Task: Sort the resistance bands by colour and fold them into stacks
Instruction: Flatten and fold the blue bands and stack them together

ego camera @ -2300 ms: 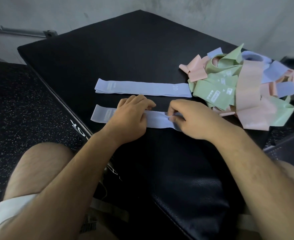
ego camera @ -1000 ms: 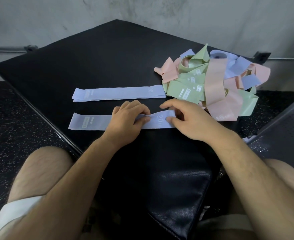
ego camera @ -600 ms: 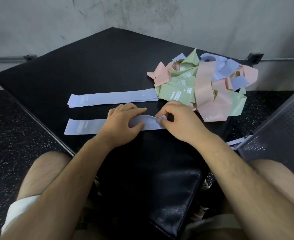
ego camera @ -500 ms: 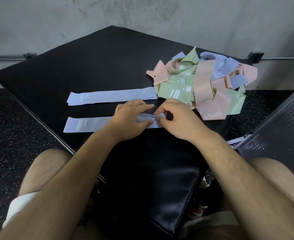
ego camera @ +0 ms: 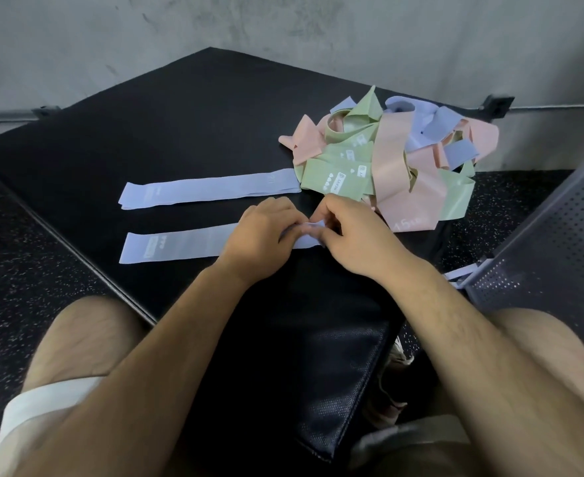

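Two hands, left hand (ego camera: pixel 263 232) and right hand (ego camera: pixel 349 235), pinch one blue band (ego camera: pixel 177 247) at its right end. The rest runs flat leftward from the grip. The hands hide the fold.

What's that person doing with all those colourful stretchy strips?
A person sorts resistance bands on a black padded mat. The left hand grips the nearer flat lilac fabric band while the right hand pinches its right end, seemingly starting a fold. A second lilac band lies beyond it, unfolded. A tangled pile of pink, green and lilac bands waits on the right.
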